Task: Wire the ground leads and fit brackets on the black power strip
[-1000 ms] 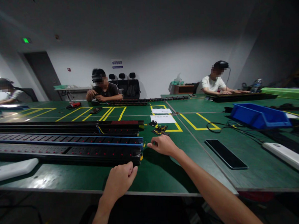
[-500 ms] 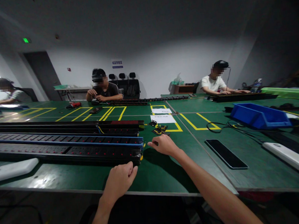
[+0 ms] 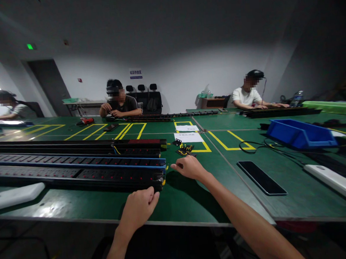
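My left hand (image 3: 139, 208) rests in a loose fist at the table's front edge, just in front of the near end of a long black power strip (image 3: 117, 175) with red dots. Nothing shows between its fingers. My right hand (image 3: 189, 167) is also curled closed, beyond the right ends of the strips and apart from them; no object is visible in it. A blue-edged strip (image 3: 128, 162) lies behind the black one, with further dark strips (image 3: 144, 143) behind that. Small black and yellow parts (image 3: 186, 148) sit just past my right hand.
On the right lie a phone (image 3: 261, 177), a white device (image 3: 337, 182), cables and a blue bin (image 3: 300, 132). Another white device (image 3: 17, 196) is at left. Paper labels (image 3: 188, 137) and yellow tape mark the green table (image 3: 226, 196). Several people sit across and to the left.
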`<state>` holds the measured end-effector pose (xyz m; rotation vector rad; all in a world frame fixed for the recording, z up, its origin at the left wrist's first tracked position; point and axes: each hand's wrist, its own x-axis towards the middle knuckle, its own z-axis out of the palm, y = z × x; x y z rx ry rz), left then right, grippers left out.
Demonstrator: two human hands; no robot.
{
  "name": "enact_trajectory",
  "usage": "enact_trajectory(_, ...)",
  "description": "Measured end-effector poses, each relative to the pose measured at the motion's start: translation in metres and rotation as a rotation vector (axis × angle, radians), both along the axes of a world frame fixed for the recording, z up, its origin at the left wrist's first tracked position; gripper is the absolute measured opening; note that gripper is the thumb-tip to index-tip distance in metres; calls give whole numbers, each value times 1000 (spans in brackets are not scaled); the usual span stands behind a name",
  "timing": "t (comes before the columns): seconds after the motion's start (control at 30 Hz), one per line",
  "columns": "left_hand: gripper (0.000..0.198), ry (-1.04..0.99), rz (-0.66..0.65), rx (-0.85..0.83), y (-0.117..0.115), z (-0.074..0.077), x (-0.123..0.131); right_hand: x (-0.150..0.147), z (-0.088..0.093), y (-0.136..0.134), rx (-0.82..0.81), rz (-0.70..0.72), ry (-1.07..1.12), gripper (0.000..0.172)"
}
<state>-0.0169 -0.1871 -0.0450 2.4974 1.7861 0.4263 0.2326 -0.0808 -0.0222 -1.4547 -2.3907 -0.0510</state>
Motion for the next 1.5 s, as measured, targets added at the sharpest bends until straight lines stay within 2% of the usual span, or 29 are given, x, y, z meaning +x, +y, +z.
enact_trajectory(1.03,34,-18,3,-7,1,-1,-1,1,-1,1,55,16,0,49)
enact_trajectory(1.3,33,-17,3,-1,0,0,0,1,-1,1,46,9,0,43)
enact_trajectory(1.5,33,-7,4,1,2,-1,0,2,-1,1,64,15,8,50)
